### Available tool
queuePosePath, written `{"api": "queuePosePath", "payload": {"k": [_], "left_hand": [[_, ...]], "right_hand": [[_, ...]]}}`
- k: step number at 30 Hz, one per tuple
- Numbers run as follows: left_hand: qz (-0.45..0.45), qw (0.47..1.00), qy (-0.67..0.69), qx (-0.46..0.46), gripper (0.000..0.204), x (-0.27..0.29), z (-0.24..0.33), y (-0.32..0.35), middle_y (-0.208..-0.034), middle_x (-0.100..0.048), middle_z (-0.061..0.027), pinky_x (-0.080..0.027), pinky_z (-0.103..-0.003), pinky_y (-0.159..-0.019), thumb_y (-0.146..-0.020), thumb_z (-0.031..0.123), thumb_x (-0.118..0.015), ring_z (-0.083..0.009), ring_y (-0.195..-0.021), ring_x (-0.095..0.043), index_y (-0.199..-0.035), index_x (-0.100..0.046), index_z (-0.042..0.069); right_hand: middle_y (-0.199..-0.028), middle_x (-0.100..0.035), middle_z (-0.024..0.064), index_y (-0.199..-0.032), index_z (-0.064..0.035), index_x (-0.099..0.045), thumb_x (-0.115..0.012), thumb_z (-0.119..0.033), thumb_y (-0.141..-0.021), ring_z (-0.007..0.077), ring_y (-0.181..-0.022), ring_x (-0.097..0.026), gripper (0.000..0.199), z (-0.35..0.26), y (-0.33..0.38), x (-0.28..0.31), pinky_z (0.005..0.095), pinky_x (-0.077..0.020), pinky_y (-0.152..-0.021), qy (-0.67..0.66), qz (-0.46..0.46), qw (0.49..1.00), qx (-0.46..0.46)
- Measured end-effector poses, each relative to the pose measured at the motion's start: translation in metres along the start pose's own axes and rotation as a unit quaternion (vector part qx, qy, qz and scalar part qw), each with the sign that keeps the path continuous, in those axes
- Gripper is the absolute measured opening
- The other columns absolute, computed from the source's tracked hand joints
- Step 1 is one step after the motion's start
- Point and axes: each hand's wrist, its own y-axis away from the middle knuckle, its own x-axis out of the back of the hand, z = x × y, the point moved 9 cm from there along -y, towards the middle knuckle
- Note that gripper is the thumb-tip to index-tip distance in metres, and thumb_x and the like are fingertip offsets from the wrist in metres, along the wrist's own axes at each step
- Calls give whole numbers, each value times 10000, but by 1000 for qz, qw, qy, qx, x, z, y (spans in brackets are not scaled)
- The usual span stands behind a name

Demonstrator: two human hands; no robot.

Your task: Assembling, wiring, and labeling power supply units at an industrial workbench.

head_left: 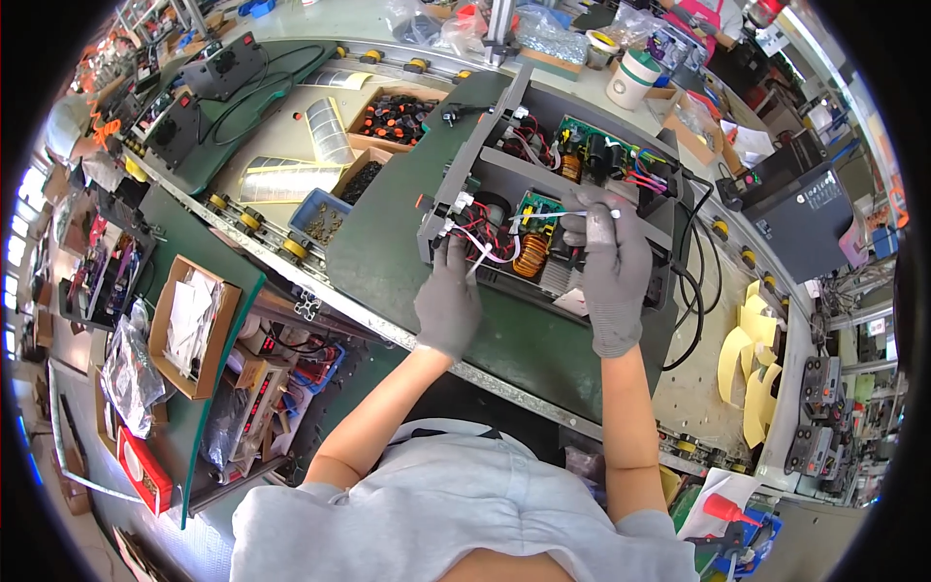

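Note:
A dark grey metal device case (465, 175) lies open on the green work mat (388, 242), showing green circuit boards, copper coils (530, 255) and red and black wires. Both my hands wear grey gloves. My left hand (448, 303) is at the case's near left corner, its fingers closed beside the wires and a white strip (482, 254); what they pinch is hidden. Over the near circuit board, my right hand (616, 267) has its fingers curled round the end of a thin white strip (572, 212), which looks like a cable tie and stretches leftward.
Beyond the case are a box of black and orange parts (396, 118), a blue tray of small screws (320, 217) and a white cup (635, 78). Black cables (696, 310) hang at the right, near yellow paper pieces (747, 364). Rollers line the bench edge.

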Motion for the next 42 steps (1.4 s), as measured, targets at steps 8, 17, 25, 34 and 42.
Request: {"api": "queuePosePath", "payload": {"k": [8, 17, 25, 34, 42], "left_hand": [[64, 954, 287, 64, 193, 3, -26, -29, -900, -611, -108, -468, -363, -541, -889, 87, -506, -248, -636, -599, -1066, -564, 38], [-48, 794, 562, 225, 146, -20, -35, -40, -655, -560, -4, -354, -228, -445, -906, 130, -507, -75, -493, -468, -947, -615, 41], [9, 890, 410, 198, 226, -20, -44, -41, -690, -619, -33, -436, -253, -617, -856, 176, -648, -74, -650, -504, -899, -656, -45], [141, 986, 89, -23, 169, 51, -9, -5, -1004, -618, -86, -506, -324, -690, -798, 158, -680, -265, -803, -636, -964, -714, 167], [99, 957, 119, -244, 173, 55, 45, -19, -994, -641, -61, -517, -294, -650, -817, 103, -670, -203, -794, -658, -986, -640, 125]], "right_hand": [[-1013, -636, 105, -1075, 28, -515, -445, -85, -972, 163, -844, -668, 168, 18, -9, -36, 264, -547, -727, 65, -6, 998, 22], [-848, -649, 133, -1013, -3, -539, -526, -63, -934, 196, -673, -686, 100, 23, -15, -55, 297, -532, -572, 27, 13, 1000, -9], [-806, -647, 124, -1009, -15, -568, -555, -75, -920, 188, -661, -678, 109, 24, -13, -47, 298, -518, -568, 75, 16, 997, -5], [-848, -635, 97, -884, -54, -661, -666, -87, -796, 281, -700, -624, 94, 1, -7, -62, 356, -479, -605, 219, -87, 967, 96], [-951, -689, 98, -971, -24, -662, -627, -28, -804, 187, -840, -677, 171, 21, -8, -63, 282, -520, -739, 68, -139, 986, -58]]}}
